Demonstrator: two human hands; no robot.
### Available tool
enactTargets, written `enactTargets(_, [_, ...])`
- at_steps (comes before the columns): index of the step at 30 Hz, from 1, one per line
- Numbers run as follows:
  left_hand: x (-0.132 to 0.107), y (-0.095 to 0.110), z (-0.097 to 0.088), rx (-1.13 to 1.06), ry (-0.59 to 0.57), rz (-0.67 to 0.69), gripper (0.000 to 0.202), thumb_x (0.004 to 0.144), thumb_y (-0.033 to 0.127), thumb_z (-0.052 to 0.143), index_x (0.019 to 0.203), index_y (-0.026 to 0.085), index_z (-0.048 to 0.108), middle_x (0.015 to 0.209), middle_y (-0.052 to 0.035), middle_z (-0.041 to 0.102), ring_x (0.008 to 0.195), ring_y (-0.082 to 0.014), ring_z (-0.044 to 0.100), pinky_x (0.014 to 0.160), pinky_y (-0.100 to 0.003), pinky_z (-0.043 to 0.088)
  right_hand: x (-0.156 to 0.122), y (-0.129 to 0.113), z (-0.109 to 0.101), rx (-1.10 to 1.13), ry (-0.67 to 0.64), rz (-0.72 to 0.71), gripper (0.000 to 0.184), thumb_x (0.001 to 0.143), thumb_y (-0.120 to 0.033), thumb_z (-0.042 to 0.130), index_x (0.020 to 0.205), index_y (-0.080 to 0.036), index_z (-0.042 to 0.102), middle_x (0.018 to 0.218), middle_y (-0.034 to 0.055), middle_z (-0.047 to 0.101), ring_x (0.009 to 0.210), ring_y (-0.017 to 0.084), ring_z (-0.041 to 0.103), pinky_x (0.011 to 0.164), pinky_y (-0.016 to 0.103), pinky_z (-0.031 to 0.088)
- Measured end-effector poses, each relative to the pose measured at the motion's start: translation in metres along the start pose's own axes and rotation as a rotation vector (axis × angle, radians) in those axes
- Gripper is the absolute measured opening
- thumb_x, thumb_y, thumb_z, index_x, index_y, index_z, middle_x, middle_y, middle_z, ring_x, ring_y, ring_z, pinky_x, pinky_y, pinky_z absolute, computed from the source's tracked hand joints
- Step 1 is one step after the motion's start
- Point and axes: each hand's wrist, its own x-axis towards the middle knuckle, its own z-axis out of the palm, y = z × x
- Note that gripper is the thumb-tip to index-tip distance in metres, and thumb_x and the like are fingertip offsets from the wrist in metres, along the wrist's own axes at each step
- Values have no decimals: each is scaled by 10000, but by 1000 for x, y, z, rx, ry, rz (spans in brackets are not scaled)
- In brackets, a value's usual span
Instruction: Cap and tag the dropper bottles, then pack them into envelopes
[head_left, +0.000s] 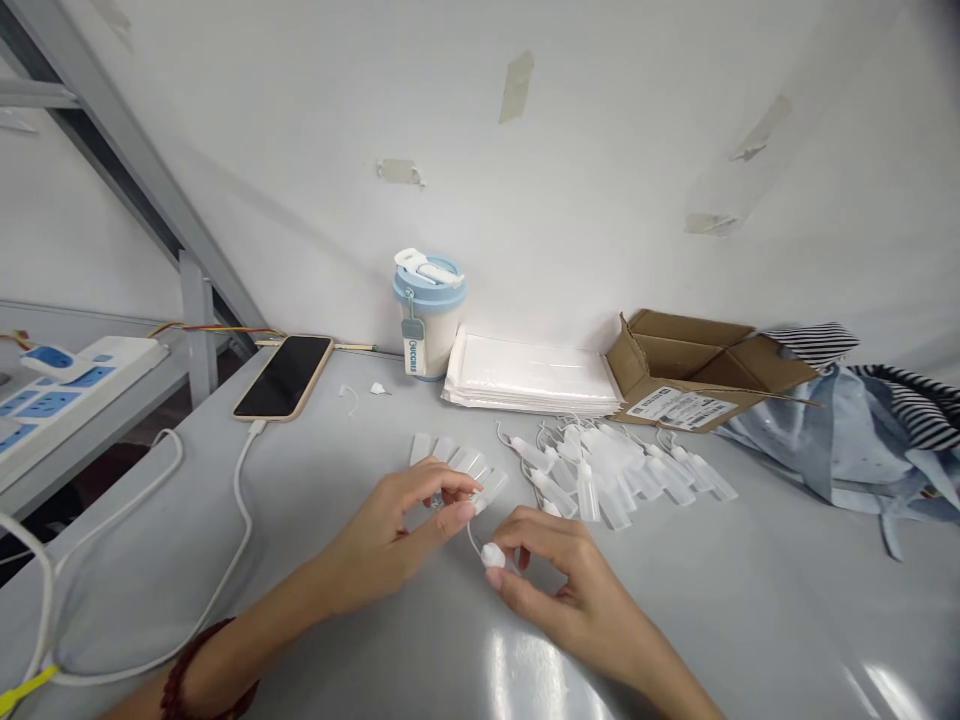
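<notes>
- Piece, one, white, rounded: pinched by right hand.
- Cord, one, thin: led toward left hand, grip not discernible.
- Box, one, cardboard: placed beyond right hand.

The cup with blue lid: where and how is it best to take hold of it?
Probably grip the upright cup by its body, below the lid, from the front left: white packets crowd its right side and the wall stands behind.
</notes>
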Motion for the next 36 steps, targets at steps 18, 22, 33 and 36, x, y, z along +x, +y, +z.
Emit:
enactTargets(18, [6,-12,7,-399,-94,-234,258,881,359,531,909,204,736,769,0,581,685,-129,484,667,-247,397,10,11,14,297,21,196,382,962,-422,387,689,-173,486,627,-39,394,579,100,358,546,240,279])
enactTargets(22, [5,-12,8,-509,-108,-282,242,882,366,545,889,216,734,737,9,592,686,-124,479,684,-239,397,10,10,16,315,33,193,343,974,-393,378,757,-174,529,634,-42,395,581,100,358,547,236,285])
enactTargets(33, [0,-4,13,-866,-118,-365,224,834,404,630,866,212,740,726,2,593,725,-122,487,704,-224,417,10,3,23,518,59,122,317,990,-364,356,815,-175,541,626,-44,379,560,94,324,524,233,280])
enactTargets(36, [0,-3,13,-862,-135,-353,232,844,403,616,869,206,736,736,-1,590,734,-124,490,718,-228,421,10,0,22,528,60,118,327,985,-381,360,831,-171,558,630,-41,375,561,96,321,522,236,282])
